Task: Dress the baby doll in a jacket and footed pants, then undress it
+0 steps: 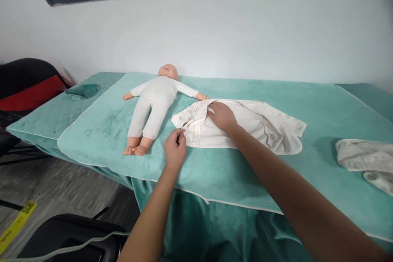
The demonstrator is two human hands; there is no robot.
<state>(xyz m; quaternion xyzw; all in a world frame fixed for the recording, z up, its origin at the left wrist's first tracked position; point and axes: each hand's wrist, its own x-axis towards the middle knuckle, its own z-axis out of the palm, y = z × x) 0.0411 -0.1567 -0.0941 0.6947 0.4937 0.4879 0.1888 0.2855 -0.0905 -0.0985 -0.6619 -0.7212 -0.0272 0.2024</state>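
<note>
A white baby top [242, 123] with a small faint print lies spread out on the green bed cover. My right hand [222, 116] rests over its left part, fingers curled and closed on a fold of the printed cloth. At the top's near left corner is my left hand [175, 147], its thumb and forefinger pinched at the fabric edge; the exact grip is partly hidden. Left of the garment a baby doll [158, 94] in a white body suit lies on its back, arms spread, one hand close to the top's upper edge.
The green padded bed [101, 131] stands against a white wall, with a face hole [82, 91] at its left end. Another white cloth [362, 155] lies bunched at the right. Black chairs [30, 73] stand at the left, and a pale cable [82, 245] runs below.
</note>
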